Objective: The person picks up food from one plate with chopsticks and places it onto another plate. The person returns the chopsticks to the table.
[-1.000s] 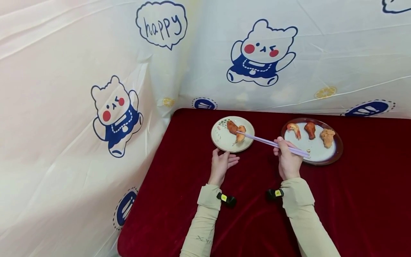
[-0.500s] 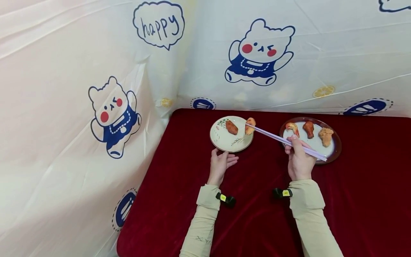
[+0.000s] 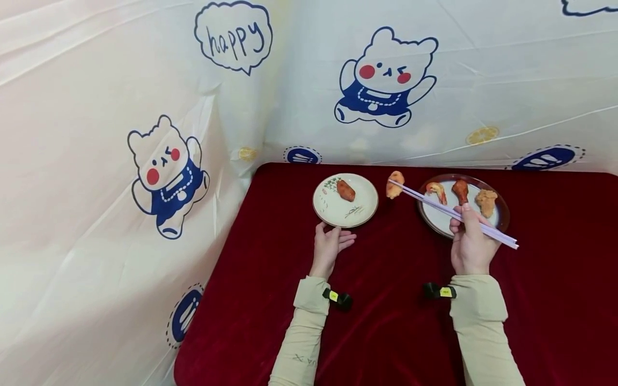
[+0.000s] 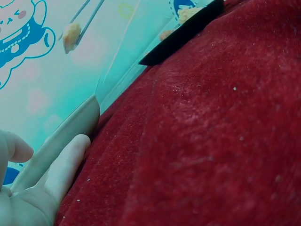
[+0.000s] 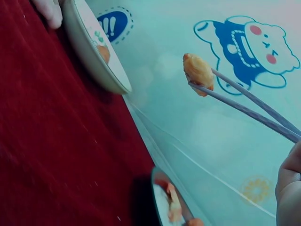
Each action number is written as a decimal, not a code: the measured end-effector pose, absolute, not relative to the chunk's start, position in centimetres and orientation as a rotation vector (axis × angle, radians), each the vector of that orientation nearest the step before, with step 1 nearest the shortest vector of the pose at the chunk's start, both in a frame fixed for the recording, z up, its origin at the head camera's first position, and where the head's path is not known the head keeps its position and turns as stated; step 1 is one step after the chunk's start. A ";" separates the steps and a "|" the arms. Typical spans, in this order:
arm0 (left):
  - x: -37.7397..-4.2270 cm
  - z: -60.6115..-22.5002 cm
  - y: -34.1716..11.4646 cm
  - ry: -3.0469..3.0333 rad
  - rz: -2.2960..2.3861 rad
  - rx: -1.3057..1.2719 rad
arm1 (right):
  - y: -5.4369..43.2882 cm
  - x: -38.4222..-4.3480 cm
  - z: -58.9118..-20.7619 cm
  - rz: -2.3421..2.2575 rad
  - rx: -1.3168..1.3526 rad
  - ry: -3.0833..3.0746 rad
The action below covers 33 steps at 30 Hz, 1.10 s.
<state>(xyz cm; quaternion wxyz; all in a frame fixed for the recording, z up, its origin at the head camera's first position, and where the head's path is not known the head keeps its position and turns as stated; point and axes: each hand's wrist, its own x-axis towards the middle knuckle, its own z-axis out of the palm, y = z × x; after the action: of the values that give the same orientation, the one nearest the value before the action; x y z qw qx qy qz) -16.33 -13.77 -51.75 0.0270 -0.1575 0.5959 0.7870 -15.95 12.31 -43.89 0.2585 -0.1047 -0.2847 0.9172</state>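
Observation:
My right hand grips a pair of lilac chopsticks in front of the brown-rimmed plate. Pinched between the chopstick tips is a golden fried piece of food, up in the air between the two plates. The right wrist view shows this fried piece close up, one chopstick on each side. With fingers extended, my left hand touches the near rim of a small cream plate. On that plate lies a browned piece of food. In the left wrist view a finger lies along the plate's outer side.
The brown-rimmed plate on the right bears a shrimp, a drumstick and a crumbly fried chunk. A dark red cloth covers the table. Behind it hangs a pale printed curtain.
The chopsticks have lifted the golden fried piece off the cream plate and carried it right, past the rim. My right hand has moved right with them. My left hand stays at the rim.

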 end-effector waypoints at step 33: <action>-15.4 -49.0 -13.7 1.831 2.397 -0.441 | 17.8 -15.0 -44.3 2.409 -0.374 -0.645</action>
<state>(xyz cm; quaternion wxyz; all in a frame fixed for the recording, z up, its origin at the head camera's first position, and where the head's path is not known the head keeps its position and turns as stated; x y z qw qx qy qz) -15.41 -13.68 -49.00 0.0465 -0.1444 0.6001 0.7854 -15.03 17.75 -44.33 0.3051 -0.1412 -0.2435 0.9098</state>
